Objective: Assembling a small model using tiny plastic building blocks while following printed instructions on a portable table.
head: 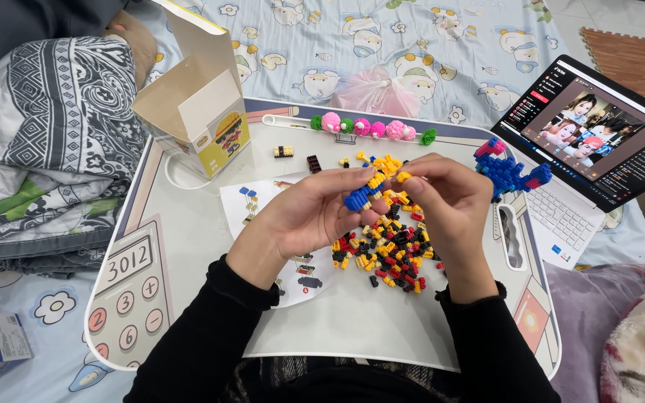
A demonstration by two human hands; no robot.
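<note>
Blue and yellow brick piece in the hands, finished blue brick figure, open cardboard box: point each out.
blue and yellow brick piece [363,192], head view, its blue lower end.
finished blue brick figure [508,173], head view, its blue body.
open cardboard box [210,112], head view, its inner flap.

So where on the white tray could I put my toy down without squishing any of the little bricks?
The tray is bare along its near edge, between the brick pile and the sleeves. Another free patch lies left of the instruction sheet, below the open box. The middle is crowded: both hands hold a blue and yellow piece over the pile.
</note>
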